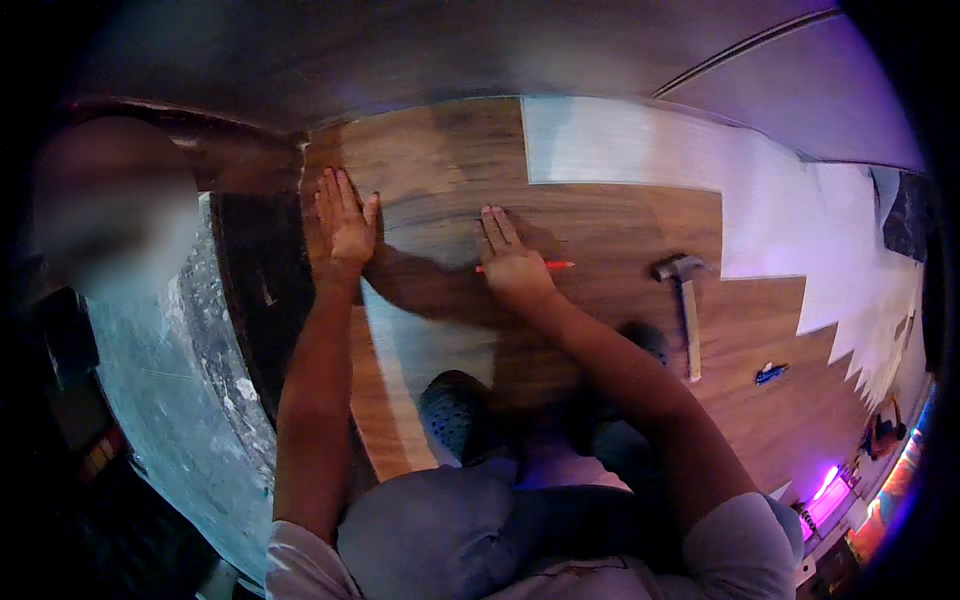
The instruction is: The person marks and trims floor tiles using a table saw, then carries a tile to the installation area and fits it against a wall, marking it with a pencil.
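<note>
Your left hand (348,232) is laid out flat, unclenched, on the wood-look planks (620,225) that stretch under both hands. Your right hand (515,268) has two fingers extended and a red pencil (562,265) poking out both sides, can't tell if gripped; right of that hand there's a hammer (690,325), then some small blue thing (770,373).

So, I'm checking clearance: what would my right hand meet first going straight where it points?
Your right hand would probably cross planks, then meet the dark wall; depth is unclear.
</note>
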Available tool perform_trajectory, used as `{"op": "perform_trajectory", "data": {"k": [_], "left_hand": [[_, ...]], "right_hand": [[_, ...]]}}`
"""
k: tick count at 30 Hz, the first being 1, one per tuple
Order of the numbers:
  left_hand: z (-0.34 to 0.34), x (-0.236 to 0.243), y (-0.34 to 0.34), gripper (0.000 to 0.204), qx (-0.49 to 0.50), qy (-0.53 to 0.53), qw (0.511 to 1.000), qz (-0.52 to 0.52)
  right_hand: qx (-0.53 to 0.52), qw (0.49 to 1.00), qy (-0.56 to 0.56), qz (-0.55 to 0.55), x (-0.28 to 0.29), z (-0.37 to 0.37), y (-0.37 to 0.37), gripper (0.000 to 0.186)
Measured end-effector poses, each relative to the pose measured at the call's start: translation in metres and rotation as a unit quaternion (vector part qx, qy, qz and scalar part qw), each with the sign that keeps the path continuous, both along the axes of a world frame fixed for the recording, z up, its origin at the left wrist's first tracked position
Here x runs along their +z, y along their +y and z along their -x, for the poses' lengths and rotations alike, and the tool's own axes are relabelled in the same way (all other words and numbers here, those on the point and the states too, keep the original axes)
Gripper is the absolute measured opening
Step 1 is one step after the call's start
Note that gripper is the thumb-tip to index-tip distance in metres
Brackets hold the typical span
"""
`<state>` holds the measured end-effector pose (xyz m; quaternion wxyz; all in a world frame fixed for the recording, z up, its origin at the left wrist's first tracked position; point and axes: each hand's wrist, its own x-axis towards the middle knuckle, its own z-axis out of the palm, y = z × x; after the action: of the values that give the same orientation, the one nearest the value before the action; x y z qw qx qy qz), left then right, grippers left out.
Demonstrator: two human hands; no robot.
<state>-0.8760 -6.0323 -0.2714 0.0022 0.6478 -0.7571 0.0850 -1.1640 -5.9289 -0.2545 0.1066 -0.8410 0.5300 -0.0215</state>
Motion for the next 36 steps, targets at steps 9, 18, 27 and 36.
{"op": "perform_trajectory", "data": {"k": [9, 18, 27, 36], "left_hand": [[0.002, -0.011, 0.037, 0.078, -0.048, 0.165, 0.985, -0.019], [0.005, -0.015, 0.052, 0.072, -0.021, 0.204, 0.979, -0.014], [-0.003, -0.028, 0.019, 0.069, 0.011, 0.225, 0.974, 0.035], [-0.015, -0.042, -0.049, 0.077, 0.078, 0.145, 0.986, 0.033]], "right_hand": [[-0.021, 0.999, -0.029, -0.003, -0.025, -0.005, 0.004, 0.058], [-0.008, 0.999, -0.012, -0.047, -0.001, -0.006, -0.001, 0.063], [0.034, 0.999, 0.0, 0.028, -0.037, 0.001, -0.002, 0.063], [0.037, 0.999, 0.028, -0.022, -0.015, -0.003, -0.005, 0.066]]}}
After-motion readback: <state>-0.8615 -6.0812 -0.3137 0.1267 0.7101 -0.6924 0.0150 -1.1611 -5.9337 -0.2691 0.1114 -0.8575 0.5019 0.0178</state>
